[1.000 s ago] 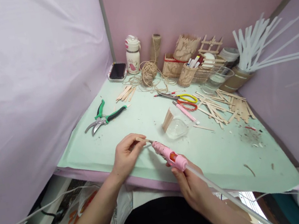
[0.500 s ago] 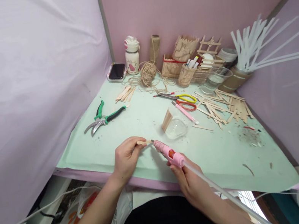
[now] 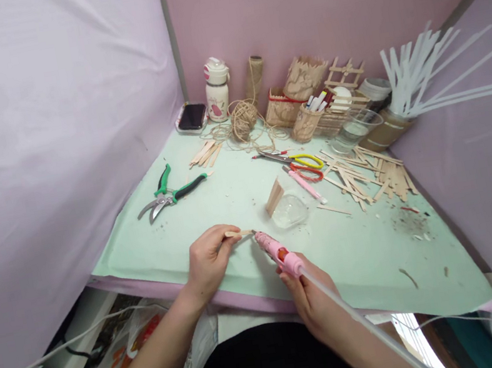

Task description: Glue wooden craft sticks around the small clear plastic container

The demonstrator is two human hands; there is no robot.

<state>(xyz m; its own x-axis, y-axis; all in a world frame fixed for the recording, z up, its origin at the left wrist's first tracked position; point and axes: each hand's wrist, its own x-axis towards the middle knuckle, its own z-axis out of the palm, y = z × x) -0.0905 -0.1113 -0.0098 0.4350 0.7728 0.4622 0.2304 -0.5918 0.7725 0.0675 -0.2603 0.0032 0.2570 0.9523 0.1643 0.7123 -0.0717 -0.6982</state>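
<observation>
Between the thumb and fingers of my left hand (image 3: pixel 209 257) is a short wooden craft stick (image 3: pixel 238 233), pointing right. My right hand (image 3: pixel 310 293) is wrapped round a pink hot glue gun (image 3: pixel 278 251), with a long glue stick (image 3: pixel 348 308) running out of its back end. The gun's nozzle is at the craft stick's right end; whether they touch I cannot tell. Just beyond the nozzle, a clear plastic dish (image 3: pixel 289 211) stands on the table with a small panel of wooden sticks (image 3: pixel 274 197) upright at its left side.
Pruning shears (image 3: pixel 171 194) lie open on the left. Scissors (image 3: pixel 302 164), a pink pen-shaped tool (image 3: pixel 306 185) and loose craft sticks (image 3: pixel 354 177) are to the right. Along the back stand a bottle (image 3: pixel 217 91), twine (image 3: pixel 244 119), stick-built holders (image 3: pixel 306 122) and white glue sticks (image 3: pixel 413 78).
The glue gun's nozzle has shifted slightly right, towards the tip of the craft stick. My left hand has hardly moved.
</observation>
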